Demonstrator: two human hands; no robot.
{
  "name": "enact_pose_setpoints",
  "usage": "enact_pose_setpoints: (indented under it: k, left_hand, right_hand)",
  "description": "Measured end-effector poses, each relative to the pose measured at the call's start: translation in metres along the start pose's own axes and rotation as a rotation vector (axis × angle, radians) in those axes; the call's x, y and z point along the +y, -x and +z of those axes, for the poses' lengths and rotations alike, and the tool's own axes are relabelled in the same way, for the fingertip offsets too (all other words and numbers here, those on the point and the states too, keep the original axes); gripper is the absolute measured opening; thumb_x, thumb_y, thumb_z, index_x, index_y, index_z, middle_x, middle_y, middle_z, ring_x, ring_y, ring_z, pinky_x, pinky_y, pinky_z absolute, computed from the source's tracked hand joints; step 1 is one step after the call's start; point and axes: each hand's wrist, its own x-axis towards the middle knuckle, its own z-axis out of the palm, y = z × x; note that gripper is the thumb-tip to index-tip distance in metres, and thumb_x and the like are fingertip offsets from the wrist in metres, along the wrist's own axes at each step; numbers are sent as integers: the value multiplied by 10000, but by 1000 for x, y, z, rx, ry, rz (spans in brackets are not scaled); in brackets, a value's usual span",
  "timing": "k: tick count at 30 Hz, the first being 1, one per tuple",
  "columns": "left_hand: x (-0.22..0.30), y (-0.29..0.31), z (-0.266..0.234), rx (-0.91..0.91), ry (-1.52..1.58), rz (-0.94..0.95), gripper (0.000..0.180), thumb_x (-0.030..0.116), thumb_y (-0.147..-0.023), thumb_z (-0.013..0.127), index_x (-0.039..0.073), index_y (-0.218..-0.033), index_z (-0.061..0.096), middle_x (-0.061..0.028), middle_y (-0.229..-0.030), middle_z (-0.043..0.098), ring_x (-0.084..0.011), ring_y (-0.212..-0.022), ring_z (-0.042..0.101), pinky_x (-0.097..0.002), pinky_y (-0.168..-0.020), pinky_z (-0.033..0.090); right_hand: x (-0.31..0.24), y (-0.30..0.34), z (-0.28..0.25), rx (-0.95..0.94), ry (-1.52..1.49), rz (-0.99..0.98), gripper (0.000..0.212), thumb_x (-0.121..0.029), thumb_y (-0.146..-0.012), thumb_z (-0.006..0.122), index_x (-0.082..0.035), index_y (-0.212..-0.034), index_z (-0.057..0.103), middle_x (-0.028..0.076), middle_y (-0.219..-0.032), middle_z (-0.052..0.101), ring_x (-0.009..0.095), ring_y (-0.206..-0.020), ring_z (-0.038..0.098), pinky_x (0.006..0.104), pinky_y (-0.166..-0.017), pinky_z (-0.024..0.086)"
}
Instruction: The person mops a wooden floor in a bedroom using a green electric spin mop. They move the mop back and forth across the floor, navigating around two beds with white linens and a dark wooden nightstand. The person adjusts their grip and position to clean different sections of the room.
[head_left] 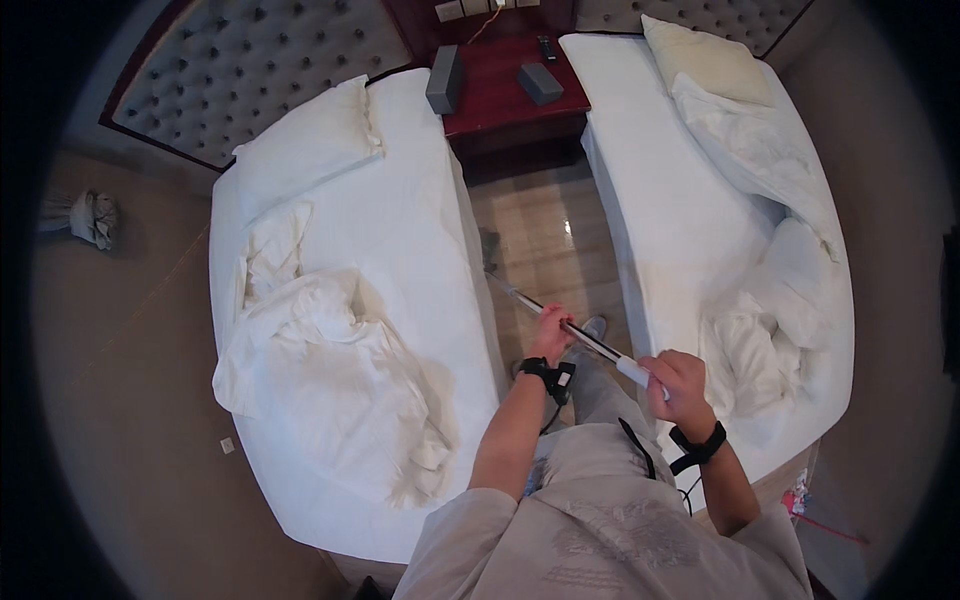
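A mop [596, 346] with a silver metal pole and a white grip runs slantwise across the gap between two beds. My right hand [680, 385] is wrapped around the white grip at its upper end. Lower on the pole, my left hand [552, 332] is closed around the metal shaft. The pole's far end reaches down beside the left bed's edge. A dark greenish patch there may be the mop head; it is mostly hidden by the bed, so its shape is unclear. Both wrists wear black straps.
The left bed [400, 230] carries a pillow [310, 145] and a rumpled white quilt [330, 380]. Another pillow [710, 65] and bunched bedding lie on the right bed [625, 150]. Between them stands a red nightstand [510, 115] with grey boxes. Tiled floor [540, 230] shows in the narrow aisle.
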Motion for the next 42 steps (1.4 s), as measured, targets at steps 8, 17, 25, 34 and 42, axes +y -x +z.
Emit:
enact_pose_setpoints:
  k: [8,17,25,34,42]
  left_hand:
    - [12,37,-6,-39,-159,55,310,87,-851,463,140,-1148,394,-44,-880,477,-212,-812,564,-379,-696,490]
    - [-49,29,69,-140,-431,42,460,133,-879,448,153,-1304,275,-72,-1096,418,-225,-964,546,-405,-777,496]
    - [-165,16,85,-455,-619,-17,240,260,-940,364,70,-870,493,-29,-856,526,-168,-789,573,-286,-725,433]
    - [-161,44,78,-566,-1183,63,407,324,-935,325,41,-725,529,-50,-609,520,-136,-579,513,-278,-545,414]
    - [-104,71,60,-559,-1305,270,317,275,-934,330,47,-806,510,-41,-729,500,-124,-559,471,-277,-529,406]
  right_hand:
    - [-67,8,41,108,-783,325,132,11,-665,471,-1,-706,596,91,-673,539,235,-646,490,311,-611,403]
    - [-44,34,-5,156,-711,322,137,-17,-676,426,11,-641,556,71,-548,469,202,-583,428,300,-632,371]
    - [-5,86,-47,167,-427,123,147,39,-608,514,-57,-683,597,78,-588,553,264,-543,520,348,-578,427]
    - [-8,122,-70,250,-319,-20,98,-19,-584,568,-53,-675,584,76,-578,534,246,-532,536,353,-537,454]
    - [-23,115,-53,378,-635,424,188,76,-731,356,23,-668,525,78,-568,512,102,-454,438,230,-432,326]
